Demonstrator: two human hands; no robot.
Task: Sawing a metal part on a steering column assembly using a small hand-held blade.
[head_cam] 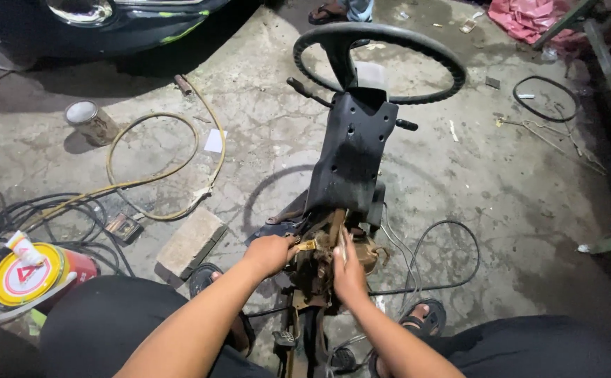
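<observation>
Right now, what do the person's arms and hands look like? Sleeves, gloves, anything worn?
Both forearms are bare to where they leave the frame: no sleeves show. The left hand and right hand have no gloves, and no watch, ring or band shows. No cables or markings on either arm. Lower down, dark trousers and open sandals.

A yellow hose (153, 168) loops across the concrete floor (501, 182) at nine o'clock, with a tin can (92, 122) just above it and a paper scrap (214, 141) inside its bend. At seven o'clock sit a yellow-lidded can (29, 275), black cables (53, 217) and a brick (190, 242). A car bumper (120, 24) fills eleven o'clock; pink cloth (529, 17) and a wire ring (545, 99) lie at one o'clock.
</observation>
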